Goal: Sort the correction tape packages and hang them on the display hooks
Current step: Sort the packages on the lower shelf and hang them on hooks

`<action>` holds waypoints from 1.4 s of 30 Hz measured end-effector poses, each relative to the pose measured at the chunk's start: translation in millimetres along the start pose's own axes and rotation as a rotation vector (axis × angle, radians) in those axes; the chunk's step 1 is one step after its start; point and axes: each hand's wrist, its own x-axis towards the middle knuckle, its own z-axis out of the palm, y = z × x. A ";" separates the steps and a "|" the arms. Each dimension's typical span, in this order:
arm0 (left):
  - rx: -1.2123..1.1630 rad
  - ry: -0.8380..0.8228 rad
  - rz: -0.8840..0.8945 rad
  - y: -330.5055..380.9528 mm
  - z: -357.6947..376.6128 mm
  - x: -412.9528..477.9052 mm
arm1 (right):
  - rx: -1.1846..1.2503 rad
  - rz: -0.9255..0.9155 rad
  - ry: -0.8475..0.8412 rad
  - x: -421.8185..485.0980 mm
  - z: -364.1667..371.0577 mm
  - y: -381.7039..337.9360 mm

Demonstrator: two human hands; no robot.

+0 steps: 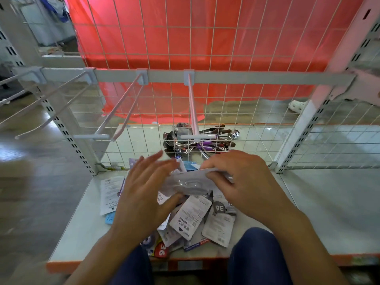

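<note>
While your right hand (242, 182) pinches one correction tape package (191, 182) by its right end, your left hand (141, 188) rests straight-fingered against its left; location: above the pile (191, 219) on the near shelf (318, 212).

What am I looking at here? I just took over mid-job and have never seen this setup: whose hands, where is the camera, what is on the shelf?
No machine here: a person works bare-handed, and the single picture comes from a camera on their head, looking forward and down. The right hand grips one end of a clear blister package; the left hand, fingers straight, touches its other end. Below lies a loose pile of packages on the white shelf. The display hooks above are empty. Behind the wire grid lies a heap of utensils.
</note>
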 end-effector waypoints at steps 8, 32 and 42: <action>-0.604 -0.223 -0.522 -1.6 12.9 -12.7 | 0.239 0.179 0.184 7.5 -2.7 -15.3; -0.723 -0.265 -0.647 -0.1 35.6 -14.3 | 0.774 0.480 0.387 10.9 32.2 -1.9; -0.455 -0.282 -0.554 -64.6 87.0 94.3 | 0.354 0.469 0.296 123.4 60.6 72.9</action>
